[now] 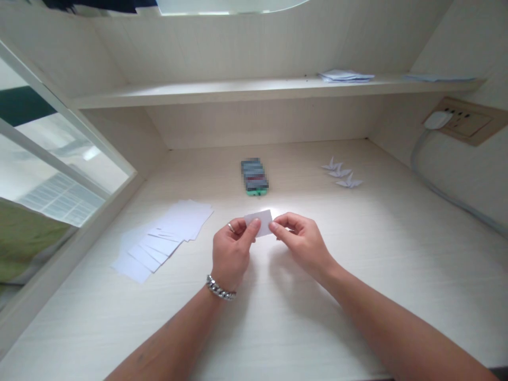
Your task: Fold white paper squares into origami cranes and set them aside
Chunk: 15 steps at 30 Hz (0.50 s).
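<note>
Both my hands hold one small white paper slip (262,220) just above the desk's middle. My left hand (231,251), with a ring and a metal bracelet, pinches the slip's left end. The right end is pinched between thumb and fingers of my right hand (299,238). To the left lies a fanned spread of several white paper slips (162,238) on the pale wooden desk (357,275). Three folded white paper cranes (342,173) sit at the back right.
A phone-like object (254,177) lies behind my hands at the desk's centre. A shelf (222,92) above carries folded papers (345,76). On the right wall a socket panel (464,120) holds a plug with a grey cable (440,190). A glass window (51,174) bounds the left.
</note>
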Available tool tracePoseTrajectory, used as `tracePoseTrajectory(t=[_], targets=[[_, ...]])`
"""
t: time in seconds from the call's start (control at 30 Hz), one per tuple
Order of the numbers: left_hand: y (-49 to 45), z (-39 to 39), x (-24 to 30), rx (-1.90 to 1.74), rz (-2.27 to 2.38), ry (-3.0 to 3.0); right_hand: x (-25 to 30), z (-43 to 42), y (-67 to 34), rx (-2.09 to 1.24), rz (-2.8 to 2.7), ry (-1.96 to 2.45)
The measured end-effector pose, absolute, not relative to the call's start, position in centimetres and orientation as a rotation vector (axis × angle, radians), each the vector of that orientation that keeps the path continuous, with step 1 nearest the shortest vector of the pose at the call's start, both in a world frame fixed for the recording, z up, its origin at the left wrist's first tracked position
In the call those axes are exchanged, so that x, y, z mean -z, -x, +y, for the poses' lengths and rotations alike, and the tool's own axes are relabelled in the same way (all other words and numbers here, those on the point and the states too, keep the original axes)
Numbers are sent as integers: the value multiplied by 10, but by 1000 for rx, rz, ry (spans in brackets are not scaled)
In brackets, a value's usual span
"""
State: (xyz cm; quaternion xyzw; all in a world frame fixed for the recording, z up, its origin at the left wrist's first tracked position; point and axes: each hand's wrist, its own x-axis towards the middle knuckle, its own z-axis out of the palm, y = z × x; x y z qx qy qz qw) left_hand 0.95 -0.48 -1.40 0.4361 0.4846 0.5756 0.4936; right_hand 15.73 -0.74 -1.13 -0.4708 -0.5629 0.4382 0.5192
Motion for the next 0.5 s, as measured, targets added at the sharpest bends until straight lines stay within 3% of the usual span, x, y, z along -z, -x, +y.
tracePoseTrajectory(t=[0.5], targets=[[-5,-6,9,-1329,1115,-1100,12,-5,-163,-1120,-1341,1077]])
